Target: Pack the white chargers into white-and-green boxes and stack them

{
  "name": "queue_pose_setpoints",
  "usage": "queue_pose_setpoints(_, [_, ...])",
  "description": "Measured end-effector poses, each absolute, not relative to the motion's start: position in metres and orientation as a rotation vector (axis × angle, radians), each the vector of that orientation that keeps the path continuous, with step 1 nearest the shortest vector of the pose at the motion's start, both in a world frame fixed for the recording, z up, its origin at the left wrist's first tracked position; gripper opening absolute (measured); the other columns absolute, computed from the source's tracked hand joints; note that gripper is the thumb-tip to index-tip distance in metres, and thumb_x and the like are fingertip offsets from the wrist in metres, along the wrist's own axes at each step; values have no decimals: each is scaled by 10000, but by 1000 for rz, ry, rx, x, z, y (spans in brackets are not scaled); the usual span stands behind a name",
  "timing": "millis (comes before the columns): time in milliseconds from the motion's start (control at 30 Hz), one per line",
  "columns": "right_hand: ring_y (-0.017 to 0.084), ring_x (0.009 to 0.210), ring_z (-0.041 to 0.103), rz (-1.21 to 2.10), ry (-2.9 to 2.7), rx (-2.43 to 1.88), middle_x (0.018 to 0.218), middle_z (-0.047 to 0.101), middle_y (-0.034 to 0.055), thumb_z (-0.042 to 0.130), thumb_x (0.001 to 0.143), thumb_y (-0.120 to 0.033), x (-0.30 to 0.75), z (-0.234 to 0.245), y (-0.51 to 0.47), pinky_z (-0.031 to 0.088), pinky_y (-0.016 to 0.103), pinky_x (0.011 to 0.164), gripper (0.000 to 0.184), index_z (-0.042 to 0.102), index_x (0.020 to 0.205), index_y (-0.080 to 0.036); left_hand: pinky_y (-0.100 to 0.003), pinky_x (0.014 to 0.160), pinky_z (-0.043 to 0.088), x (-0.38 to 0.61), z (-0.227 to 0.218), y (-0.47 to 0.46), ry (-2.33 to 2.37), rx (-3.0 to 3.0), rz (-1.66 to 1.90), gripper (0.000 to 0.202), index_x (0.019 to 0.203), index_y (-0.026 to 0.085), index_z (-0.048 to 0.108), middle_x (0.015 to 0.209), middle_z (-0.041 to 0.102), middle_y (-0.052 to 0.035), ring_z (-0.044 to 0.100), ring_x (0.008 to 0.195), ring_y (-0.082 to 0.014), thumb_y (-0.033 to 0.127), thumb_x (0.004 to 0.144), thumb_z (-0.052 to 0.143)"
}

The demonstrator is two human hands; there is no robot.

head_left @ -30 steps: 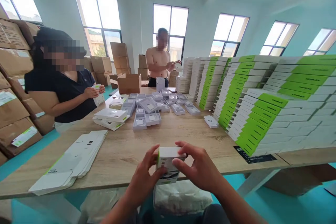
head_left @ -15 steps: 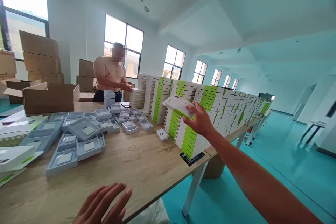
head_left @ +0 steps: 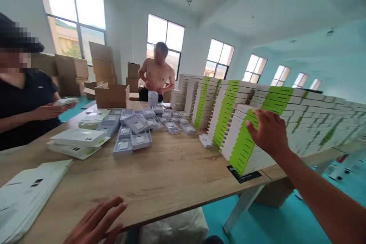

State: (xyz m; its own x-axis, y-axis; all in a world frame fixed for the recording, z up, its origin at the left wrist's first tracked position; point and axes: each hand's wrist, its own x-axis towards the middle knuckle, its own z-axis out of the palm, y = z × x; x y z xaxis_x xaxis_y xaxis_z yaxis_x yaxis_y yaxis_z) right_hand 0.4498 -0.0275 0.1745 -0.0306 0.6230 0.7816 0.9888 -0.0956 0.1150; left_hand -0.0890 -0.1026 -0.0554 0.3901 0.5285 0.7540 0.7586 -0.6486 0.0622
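My right hand is beside the top of the nearest stack of flat white-and-green boxes, its thumb and fingers apart. The fingertips overlap the upper box's edge; whether they touch it I cannot tell. My left hand is low over the near table edge with fingers stretched out, holding nothing. A small white card or packet lies left of the stack. Under the stack's near corner is a black printed sheet.
Grey-blue plastic trays are heaped mid-table. Flattened white sleeves and a part-formed box lie left. One person at left holds white pieces; another person stands behind the table. An open carton sits at the back.
The white box my right hand held now lies on the nearest stack, and the hand has loosened from it. The view has swung left, bringing a second person into sight.
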Motion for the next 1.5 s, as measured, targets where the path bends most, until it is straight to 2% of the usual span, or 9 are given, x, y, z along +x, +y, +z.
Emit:
queue_pose_setpoints(200, [303, 1081, 696, -291, -2198, -1089, 1291, 666, 127, 549, 937, -540, 350, -29, -43, 575, 418, 878, 417, 624, 1234, -258, -501, 1077, 457, -231, 23, -105, -2326, -1665, -731, 388, 1247, 134, 639, 1368, 614, -189, 525, 1316, -368, 376, 966, 525])
queue_pose_setpoints(333, [254, 1028, 733, -79, -2127, -1089, 1221, 723, 113, 500, 980, -500, 284, -97, -53, 605, 362, 831, 373, 660, 1172, -222, -447, 888, 569, -295, 29, -99, -2738, -1469, -516, 327, 1178, 132, 642, 1170, 679, -116, 671, 1033, -260, 354, 940, 665])
queue_pose_setpoints(700, [287, 1017, 710, -43, -2142, -1133, 1157, 755, 79, 536, 953, -509, 263, -99, -57, 564, 415, 831, 330, 759, 997, -270, -433, 870, 588, -307, 0, -100, -3010, -1421, -687, 344, 1232, 151, 625, 1227, 653, -76, 671, 1041, -255, 369, 966, 643])
queue_pose_setpoints(833, [315, 1051, 690, 62, -2079, -1148, 1180, 748, 83, 584, 918, -526, 265, -107, -57, 534, 455, 876, 318, 769, 1005, -282, -382, 800, 579, -299, 19, -102, -2944, -1402, -789, 294, 1120, 129, 649, 1077, 694, -73, 687, 932, -222, 385, 988, 592])
queue_pose_setpoints(1000, [325, 1098, 655, 759, -1810, -1195, 1216, 717, 141, 566, 914, -576, 223, -60, -71, 516, 461, 927, 398, 760, 952, -231, -287, 665, 514, -236, 51, -108, -2666, -1906, -953, 419, 1077, 180, 647, 901, 731, -40, 681, 830, -237, 546, 967, 474])
queue_pose_setpoints(1100, [274, 1007, 680, 1483, -1531, -886, 1195, 716, 132, 626, 868, -641, 180, -16, -78, 557, 369, 789, 555, 681, 1210, -207, -267, 622, 502, -179, 60, -109, -2479, -2465, -940, 476, 1033, 206, 673, 807, 718, -15, 668, 756, -223, 642, 901, 534])
queue_pose_setpoints(1233, [166, 621, 629, 1998, -1123, -638, 901, 755, 101, 683, 805, -695, 144, 6, -85, 474, 269, 543, 643, 712, 1110, -130, -353, 824, 557, -126, 63, -113, -2135, -2738, -761, 506, 1126, 198, 701, 1040, 751, -93, 692, 961, -278, 594, 973, 426])
queue_pose_setpoints(1367, [180, 678, 664, 1961, -929, -564, 873, 765, 87, 690, 826, -671, 142, -12, -95, 482, 277, 631, 624, 703, 1124, -122, -576, 1163, 350, -105, 36, -122, -1488, -2598, -639, 901, 1573, 214, 344, 1520, 504, -179, 468, 1376, -412, 628, 831, 647])
queue_pose_setpoints(1500, [195, 677, 686, 2077, -1028, -483, 764, 752, 94, 719, 788, -681, 150, -33, -97, 477, 275, 661, 639, 737, 1032, -91, -528, 1156, 389, -98, -11, -114, -1179, -2464, -663, 943, 1627, 231, 168, 1510, 519, -183, 481, 1381, -379, 444, 867, 684])
